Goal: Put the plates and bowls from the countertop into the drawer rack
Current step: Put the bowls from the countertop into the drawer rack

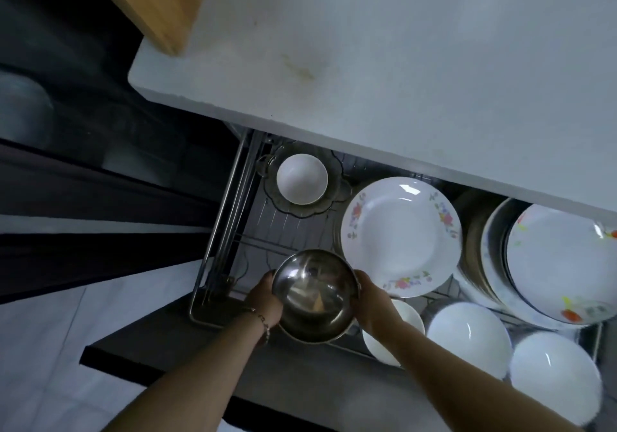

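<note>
A shiny steel bowl [314,294] is held over the front left part of the open wire drawer rack [230,198]. My left hand [263,301] grips its left rim and my right hand [374,301] grips its right rim. In the rack lie a flowered white plate [400,236], a small white bowl [302,178] inside a dark scalloped dish [339,194], a stack of flowered plates [561,264] at the right, and white bowls [467,338] [556,375] along the front. Another white bowl [405,315] is partly hidden under my right wrist.
The pale countertop [400,64] overhangs the back of the drawer. A wooden board [160,1] stands at its far left corner. The dark drawer front [167,341] juts toward me, with light floor tiles [50,348] at the left.
</note>
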`<state>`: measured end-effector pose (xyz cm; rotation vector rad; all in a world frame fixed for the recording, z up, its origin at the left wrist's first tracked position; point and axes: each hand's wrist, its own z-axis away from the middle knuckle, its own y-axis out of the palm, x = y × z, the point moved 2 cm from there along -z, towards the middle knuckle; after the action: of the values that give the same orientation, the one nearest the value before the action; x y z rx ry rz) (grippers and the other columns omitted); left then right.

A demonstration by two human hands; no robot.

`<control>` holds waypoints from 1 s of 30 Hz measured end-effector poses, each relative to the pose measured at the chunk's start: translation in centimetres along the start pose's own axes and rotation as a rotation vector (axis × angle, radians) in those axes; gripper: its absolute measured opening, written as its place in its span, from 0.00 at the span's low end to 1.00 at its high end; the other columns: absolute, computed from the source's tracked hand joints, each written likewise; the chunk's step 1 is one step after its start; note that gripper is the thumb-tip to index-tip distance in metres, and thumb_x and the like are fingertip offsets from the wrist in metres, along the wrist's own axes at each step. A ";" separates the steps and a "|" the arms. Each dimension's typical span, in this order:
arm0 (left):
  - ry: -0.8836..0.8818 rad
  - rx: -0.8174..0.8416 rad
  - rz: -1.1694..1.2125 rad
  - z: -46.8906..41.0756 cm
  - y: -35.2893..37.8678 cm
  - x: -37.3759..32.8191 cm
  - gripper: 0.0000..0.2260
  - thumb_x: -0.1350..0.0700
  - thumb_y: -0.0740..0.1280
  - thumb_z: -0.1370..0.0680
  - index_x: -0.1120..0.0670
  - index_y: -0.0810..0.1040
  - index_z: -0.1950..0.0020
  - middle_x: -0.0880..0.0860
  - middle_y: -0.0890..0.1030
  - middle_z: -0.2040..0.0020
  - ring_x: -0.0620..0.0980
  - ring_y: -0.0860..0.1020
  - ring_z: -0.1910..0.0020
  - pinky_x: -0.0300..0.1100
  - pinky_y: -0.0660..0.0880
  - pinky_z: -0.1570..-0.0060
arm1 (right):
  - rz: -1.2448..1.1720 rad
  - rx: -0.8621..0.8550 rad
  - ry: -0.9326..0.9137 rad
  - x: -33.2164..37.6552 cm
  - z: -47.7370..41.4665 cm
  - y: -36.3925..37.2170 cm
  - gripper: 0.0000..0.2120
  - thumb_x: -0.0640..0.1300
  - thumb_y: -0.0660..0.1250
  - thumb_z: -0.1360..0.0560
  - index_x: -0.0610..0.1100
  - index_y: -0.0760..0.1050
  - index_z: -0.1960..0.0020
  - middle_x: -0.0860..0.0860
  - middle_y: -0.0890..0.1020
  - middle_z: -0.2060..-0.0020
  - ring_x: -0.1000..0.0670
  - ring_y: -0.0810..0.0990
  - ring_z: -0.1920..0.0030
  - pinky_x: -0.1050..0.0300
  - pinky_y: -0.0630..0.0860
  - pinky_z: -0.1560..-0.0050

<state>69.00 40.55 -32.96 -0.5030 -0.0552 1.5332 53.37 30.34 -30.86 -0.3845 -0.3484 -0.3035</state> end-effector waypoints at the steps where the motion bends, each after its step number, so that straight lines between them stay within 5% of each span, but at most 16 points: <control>1: -0.008 -0.030 -0.047 -0.4 0.3 0.3 0.19 0.53 0.61 0.21 0.51 0.66 0.30 0.55 0.79 0.42 0.50 0.79 0.50 0.36 0.77 0.61 | 0.042 -0.022 -0.012 -0.2 -0.4 0.3 0.13 0.45 0.56 0.20 0.47 0.69 0.37 0.45 0.79 0.43 0.44 0.76 0.40 0.54 0.72 0.40; 4: -0.001 -0.120 -0.194 -0.9 0.8 0.6 0.20 0.60 0.61 0.21 0.52 0.64 0.29 0.58 0.77 0.40 0.55 0.79 0.45 0.35 0.75 0.65 | 0.149 -0.094 -0.056 -0.4 -1.2 0.5 0.14 0.46 0.53 0.20 0.51 0.70 0.37 0.47 0.81 0.44 0.45 0.78 0.43 0.52 0.73 0.41; 10: 0.159 -0.192 -0.327 0.3 0.0 -1.0 0.21 0.61 0.58 0.20 0.51 0.63 0.27 0.59 0.73 0.38 0.56 0.77 0.43 0.42 0.76 0.46 | 0.365 -0.159 -0.077 -0.7 -1.3 0.2 0.15 0.49 0.53 0.21 0.53 0.68 0.36 0.46 0.78 0.47 0.42 0.78 0.44 0.51 0.74 0.45; 17: 0.178 -0.139 -0.297 0.5 -0.3 -0.9 0.20 0.63 0.58 0.21 0.53 0.63 0.29 0.59 0.80 0.51 0.50 0.77 0.60 0.35 0.73 0.67 | 0.328 -0.155 -0.120 -0.5 -1.7 0.0 0.15 0.50 0.54 0.20 0.54 0.70 0.36 0.46 0.80 0.44 0.43 0.78 0.43 0.53 0.73 0.43; 23: 0.125 -0.052 -0.346 0.7 -1.6 -2.1 0.21 0.60 0.59 0.20 0.53 0.61 0.28 0.50 0.74 0.63 0.44 0.71 0.70 0.33 0.65 0.76 | 0.511 -0.123 -0.122 1.0 -1.1 -1.0 0.16 0.46 0.57 0.20 0.49 0.69 0.34 0.46 0.80 0.44 0.43 0.80 0.43 0.50 0.76 0.43; 25: 0.144 -0.099 -0.386 1.5 -2.3 -3.5 0.22 0.59 0.60 0.21 0.53 0.60 0.27 0.56 0.79 0.52 0.48 0.76 0.65 0.33 0.67 0.74 | 0.591 -0.091 -0.109 2.3 -0.6 -2.0 0.16 0.46 0.60 0.21 0.46 0.69 0.34 0.46 0.79 0.41 0.43 0.79 0.41 0.50 0.75 0.42; 27: 0.248 -0.172 -0.362 3.2 -3.4 -6.0 0.19 0.59 0.60 0.21 0.54 0.66 0.30 0.56 0.77 0.40 0.52 0.80 0.51 0.37 0.76 0.63 | 0.632 -0.040 -0.120 4.5 0.7 -3.6 0.18 0.46 0.61 0.22 0.45 0.69 0.33 0.46 0.78 0.39 0.45 0.78 0.39 0.51 0.74 0.39; 30: 0.478 -0.257 -0.244 7.0 -6.2 -11.2 0.12 0.58 0.59 0.20 0.55 0.74 0.37 0.55 0.82 0.45 0.55 0.82 0.49 0.42 0.79 0.55 | 0.582 -0.017 -0.203 9.2 3.7 -7.1 0.18 0.46 0.61 0.22 0.45 0.70 0.33 0.47 0.78 0.38 0.46 0.78 0.38 0.53 0.73 0.37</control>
<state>71.80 31.98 -21.49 -1.0197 0.0558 1.1419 58.15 23.58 -21.85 -0.5164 -0.4161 0.3037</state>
